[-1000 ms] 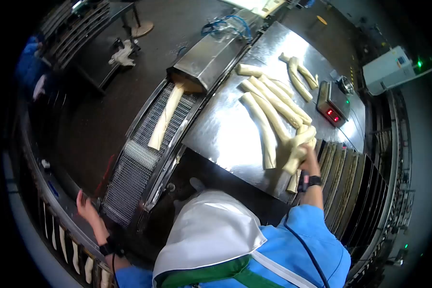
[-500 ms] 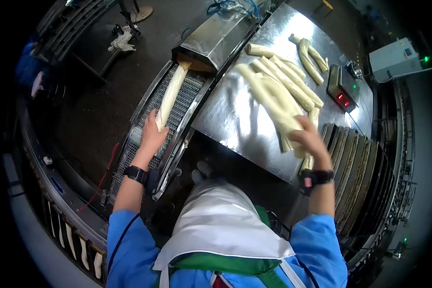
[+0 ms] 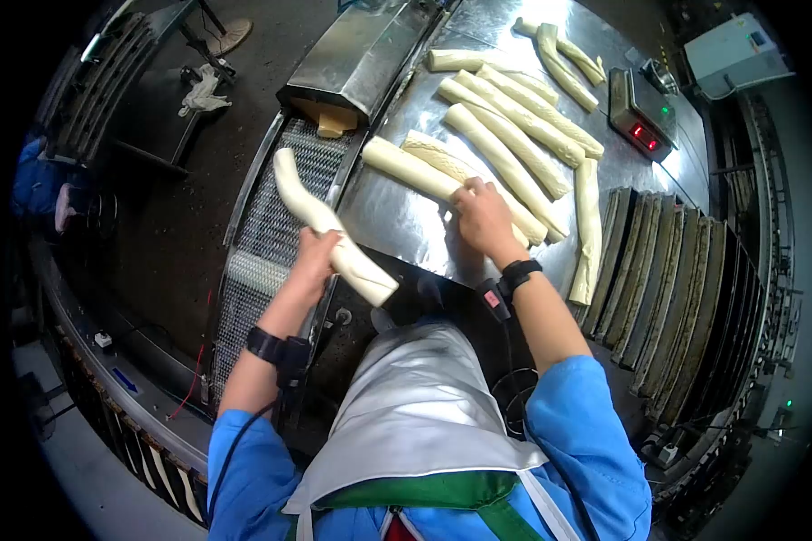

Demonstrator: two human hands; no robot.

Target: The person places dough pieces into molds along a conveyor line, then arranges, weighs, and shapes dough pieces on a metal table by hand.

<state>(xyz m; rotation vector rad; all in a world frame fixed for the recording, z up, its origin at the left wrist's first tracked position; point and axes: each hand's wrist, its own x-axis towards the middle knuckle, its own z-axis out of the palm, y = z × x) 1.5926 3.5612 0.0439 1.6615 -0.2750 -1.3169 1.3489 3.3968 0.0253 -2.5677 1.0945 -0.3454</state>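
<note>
A pale, slightly bent dough log [image 3: 299, 197] is held around its middle by my left hand [image 3: 318, 257], raised over the conveyor's edge. Below it, the metal mesh conveyor [image 3: 266, 216] carries another pale piece [image 3: 254, 272], partly hidden by my wrist. My right hand [image 3: 485, 221] has its fingers curled over the dough log [image 3: 410, 169] nearest the table's front edge. A second dough log [image 3: 438, 155] with a patterned surface lies just behind that one. More dough logs [image 3: 514, 149] lie side by side beyond my right hand.
A steel table [image 3: 370, 203] bears the dough, with a scale [image 3: 639, 126] showing red digits at its far right. Stacked long metal trays [image 3: 645, 288] stand right of the table. A steel hood [image 3: 361, 59] covers the conveyor's far end. A white box [image 3: 740, 56] stands beyond.
My left hand has lifted a dough log off the mesh conveyor. My right hand has moved left along the table; the dough it carried now lies there.
</note>
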